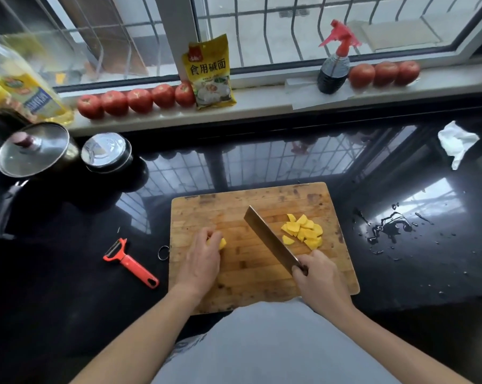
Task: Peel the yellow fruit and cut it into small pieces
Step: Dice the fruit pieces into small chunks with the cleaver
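Many small yellow pieces [303, 231] are cut, and the left hand [204, 256] holds the last fruit chunk [222, 243] while the right hand [317, 275] grips the knife [270, 239].

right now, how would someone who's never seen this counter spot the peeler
Start at the wooden cutting board on the black counter and look just off its left edge. The red-handled metal-bladed peeler lies there alone, the only red tool on the counter.

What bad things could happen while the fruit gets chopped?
The left hand curls over the remaining yellow fruit, so the cleaver in the right hand might nick fingers. The cut pieces lie near the cutting board edge and could slide off.
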Demonstrator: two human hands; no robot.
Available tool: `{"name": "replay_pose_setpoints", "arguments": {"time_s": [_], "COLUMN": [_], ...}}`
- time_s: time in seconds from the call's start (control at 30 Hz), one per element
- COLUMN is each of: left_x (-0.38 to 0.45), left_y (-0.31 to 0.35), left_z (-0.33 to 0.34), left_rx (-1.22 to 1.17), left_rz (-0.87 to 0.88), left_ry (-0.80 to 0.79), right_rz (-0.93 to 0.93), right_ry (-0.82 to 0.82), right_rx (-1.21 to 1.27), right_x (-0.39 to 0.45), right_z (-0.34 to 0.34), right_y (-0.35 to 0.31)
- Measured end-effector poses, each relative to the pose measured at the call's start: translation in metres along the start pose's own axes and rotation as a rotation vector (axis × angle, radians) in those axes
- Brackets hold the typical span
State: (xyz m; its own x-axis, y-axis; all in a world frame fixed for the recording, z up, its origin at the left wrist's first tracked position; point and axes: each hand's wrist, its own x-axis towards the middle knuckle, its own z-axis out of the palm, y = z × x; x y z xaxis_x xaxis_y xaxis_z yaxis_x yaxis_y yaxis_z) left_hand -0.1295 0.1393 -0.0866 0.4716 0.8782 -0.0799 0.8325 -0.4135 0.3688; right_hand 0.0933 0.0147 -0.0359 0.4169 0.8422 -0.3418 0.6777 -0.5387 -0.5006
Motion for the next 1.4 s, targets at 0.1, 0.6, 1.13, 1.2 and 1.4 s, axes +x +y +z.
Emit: {"name": "replay_pose_setpoints", "arguments": {"time_s": [0.1,0.6,1.13,1.2,1.4], "left_x": [-0.019,-0.041,-0.033,-0.031,-0.028], "left_y": [-0.002,0.005,0.002,0.002,-0.001], "left_z": [0.015,0.029,0.031,0.029,0.027], "left_rx": [-0.073,-0.694,-0.923,-0.916,-0.872], "left_rz": [0.012,-0.706,-0.876,-0.878,-0.861], "left_ry": [-0.023,0.111,0.109,0.09,0.053], "right_rz": [-0.054,-0.441,-0.442,-0.437,-0.428], "right_ry": [0.006,-0.225,-0.26,-0.281,-0.354], "right_rx": [-0.059,-0.417,-0.604,-0.628,-0.619], "right_x": [0.0,-0.021,-0.031,-0.032,-0.022], "right_z": [0.0,0.014,0.035,0.036,0.043], "right_y": [0.001,-0.067,-0.063,-0.065,-0.078]}}
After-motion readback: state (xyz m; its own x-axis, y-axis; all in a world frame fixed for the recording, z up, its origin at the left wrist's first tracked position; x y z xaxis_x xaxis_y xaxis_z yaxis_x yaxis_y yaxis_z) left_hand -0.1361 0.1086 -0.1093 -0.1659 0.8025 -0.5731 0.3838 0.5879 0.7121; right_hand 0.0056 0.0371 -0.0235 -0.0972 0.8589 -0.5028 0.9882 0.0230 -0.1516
